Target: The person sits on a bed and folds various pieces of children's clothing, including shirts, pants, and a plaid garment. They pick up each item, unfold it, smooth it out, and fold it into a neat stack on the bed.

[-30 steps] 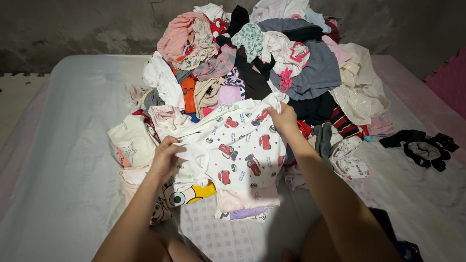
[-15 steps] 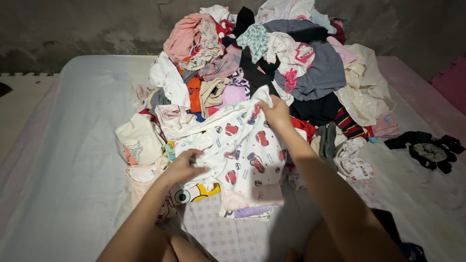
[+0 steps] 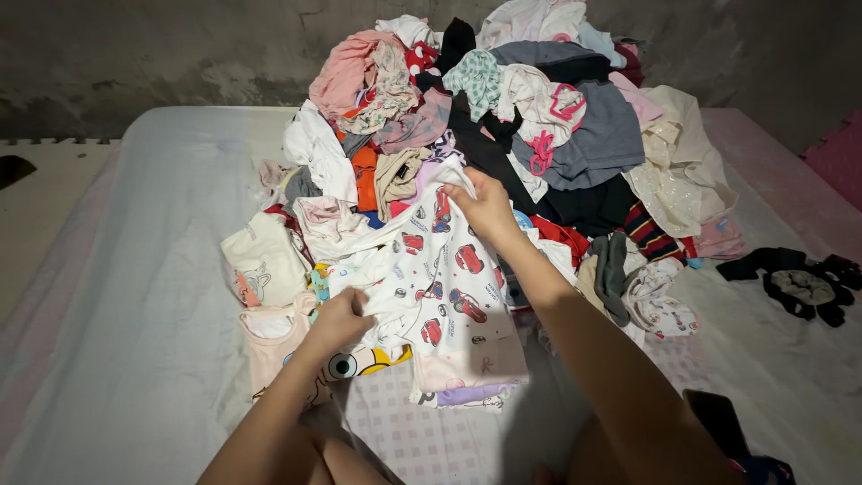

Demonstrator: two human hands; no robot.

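Observation:
A white garment with red car prints [image 3: 449, 278] lies spread in front of me on other clothes. My right hand [image 3: 485, 205] pinches its upper edge, near the foot of the big clothes pile [image 3: 503, 108]. My left hand [image 3: 343, 319] grips its lower left part, just above a yellow cartoon-print piece [image 3: 373, 361]. A pink folded piece [image 3: 471, 366] and a purple one lie under the garment's lower edge.
A cream top with a cat print [image 3: 260, 262] and a peach one [image 3: 269, 341] lie at the left. Black cloth items [image 3: 795, 283] sit at the right on the pale sheet [image 3: 135, 296]. A grey wall [image 3: 135, 54] stands behind the pile.
My right hand has moved left with the garment's top edge, and my left hand has shifted right and down, gathering the garment narrower. The view has drifted slightly.

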